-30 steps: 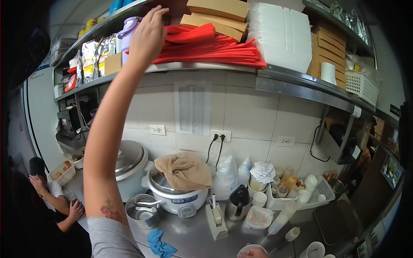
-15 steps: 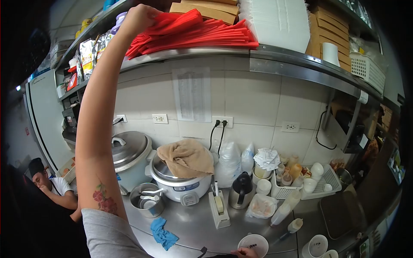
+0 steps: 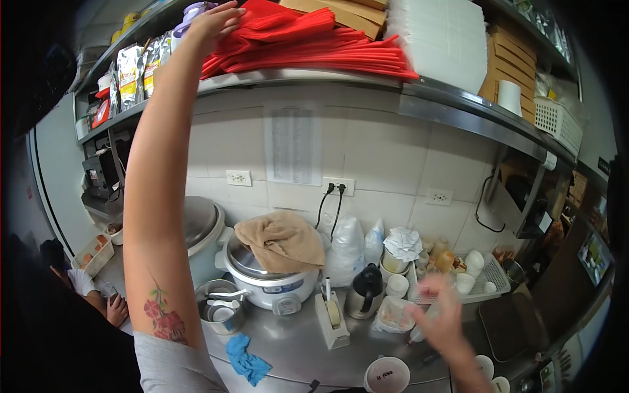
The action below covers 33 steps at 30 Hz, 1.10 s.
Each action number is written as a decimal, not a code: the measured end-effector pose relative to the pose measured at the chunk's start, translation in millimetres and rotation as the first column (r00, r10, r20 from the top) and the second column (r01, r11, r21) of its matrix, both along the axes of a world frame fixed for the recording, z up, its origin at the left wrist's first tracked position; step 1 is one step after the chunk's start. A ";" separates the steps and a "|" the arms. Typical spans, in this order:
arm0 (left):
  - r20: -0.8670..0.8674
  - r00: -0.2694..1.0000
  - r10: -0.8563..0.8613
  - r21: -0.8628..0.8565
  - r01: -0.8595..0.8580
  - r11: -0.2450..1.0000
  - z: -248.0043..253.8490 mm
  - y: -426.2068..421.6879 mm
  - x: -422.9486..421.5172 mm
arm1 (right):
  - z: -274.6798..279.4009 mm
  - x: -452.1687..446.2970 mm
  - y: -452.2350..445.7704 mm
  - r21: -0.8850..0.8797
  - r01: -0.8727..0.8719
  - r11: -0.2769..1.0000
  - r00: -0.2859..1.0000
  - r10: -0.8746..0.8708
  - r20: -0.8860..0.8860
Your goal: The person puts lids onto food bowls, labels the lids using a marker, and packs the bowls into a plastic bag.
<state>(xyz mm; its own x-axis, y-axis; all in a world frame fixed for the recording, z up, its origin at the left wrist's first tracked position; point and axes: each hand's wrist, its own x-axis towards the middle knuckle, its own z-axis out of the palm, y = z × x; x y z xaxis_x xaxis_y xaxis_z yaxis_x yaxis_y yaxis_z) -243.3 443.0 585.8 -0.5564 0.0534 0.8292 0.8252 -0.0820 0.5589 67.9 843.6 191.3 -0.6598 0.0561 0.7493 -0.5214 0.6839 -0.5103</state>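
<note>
My left hand (image 3: 219, 23) is raised to the shelf at the left end of a stack of red folded fabric bags (image 3: 308, 49). Its fingers are apart and lie against or just beside the red cloth; whether they touch it I cannot tell. Over the steel counter, my right hand (image 3: 442, 321) is smeared by motion, thumb apart from the fingers, with nothing visible in it. Below it and to the left stands a white tub (image 3: 386, 376) with dark lettering. A clear plastic bag (image 3: 395, 314) and a steel jug (image 3: 364, 293) are also nearby.
Two rice cookers stand on the counter, a tan towel (image 3: 282, 241) over the nearer one (image 3: 272, 291). A tape dispenser (image 3: 333, 321), a blue cloth (image 3: 247, 360) and a steel pot (image 3: 223, 308) sit in front. The shelf edge (image 3: 458, 105) overhangs the counter. Another person's hand (image 3: 118, 310) shows left.
My left hand has loosened from the red cloth, its fingers now apart. My right hand has left the white tub, moving up and right. The view has shifted slightly.
</note>
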 end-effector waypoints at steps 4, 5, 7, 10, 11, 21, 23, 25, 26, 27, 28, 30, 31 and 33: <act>-0.110 0.990 0.086 0.098 -0.075 0.992 -6.9 15.4 4.5 | 160.2 -63.1 -68.1 0.509 0.066 0.858 0.691 0.329 -0.644; -0.135 0.981 0.136 0.101 -0.123 0.987 -8.2 16.1 2.5 | 197.0 -88.5 -89.5 0.577 0.129 0.807 0.542 0.429 -0.722; -0.197 0.960 0.197 0.131 -0.173 0.976 -10.3 19.4 0.9 | 254.1 -152.0 -137.1 0.503 0.383 0.775 0.365 0.373 -0.853; -0.229 0.933 0.278 0.183 -0.239 0.954 -16.3 22.6 17.5 | 320.0 -234.2 -173.2 0.448 0.542 0.711 0.612 0.031 -0.790; -0.366 0.873 0.323 0.247 -0.243 0.938 -29.6 27.9 37.8 | 338.6 -243.1 -176.8 0.362 0.631 0.687 0.581 -0.109 -0.806; -0.347 0.724 0.596 0.439 -0.436 0.785 -267.4 12.5 224.2 | 342.8 -252.5 -191.9 0.349 0.608 0.713 0.671 -0.226 -0.706; -0.177 0.736 0.653 0.364 -0.568 0.738 -319.8 37.5 245.4 | 286.6 -222.4 -192.0 0.339 0.320 0.885 0.639 0.063 -0.766; -0.201 0.883 0.424 -0.068 -0.444 0.893 -353.8 53.5 266.7 | 180.9 -153.5 -180.2 0.260 -0.350 0.900 0.767 0.435 -0.472; -0.160 0.944 0.288 -0.274 -0.323 0.906 -365.4 63.8 272.8 | 119.7 -110.4 -174.4 -0.085 -0.710 0.700 0.698 0.680 -0.225; -0.080 0.984 0.158 -0.415 -0.177 0.892 -374.2 75.9 276.2 | 66.4 -75.9 -164.7 -0.219 -0.699 0.681 0.697 0.717 0.005; 0.034 0.999 0.027 -0.510 -0.006 0.860 -383.7 91.3 278.9 | 39.5 -54.3 -151.6 -0.268 -0.652 0.710 0.723 0.688 0.062; 0.135 0.972 -0.192 -0.584 0.235 0.777 -407.9 122.3 285.7 | -7.2 -17.4 -129.3 -0.539 -0.484 0.690 0.778 0.621 0.096; 0.112 0.950 -0.290 -0.595 0.298 0.746 -422.1 137.0 290.8 | -24.7 -3.5 -95.5 -0.737 -0.349 0.579 0.734 0.658 0.169; 0.041 0.902 -0.430 -0.597 0.368 0.713 -441.0 163.9 307.0 | -47.5 33.0 -46.5 -0.880 -0.141 0.454 0.775 0.604 0.188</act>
<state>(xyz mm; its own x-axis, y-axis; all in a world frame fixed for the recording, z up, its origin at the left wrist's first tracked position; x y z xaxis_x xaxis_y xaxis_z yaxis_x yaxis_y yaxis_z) 63.7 607.0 144.8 -0.2933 0.7364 0.6096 0.8411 -0.1043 0.5307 100.8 797.1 143.8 -0.9809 0.1181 0.1543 -0.1858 -0.3385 -0.9224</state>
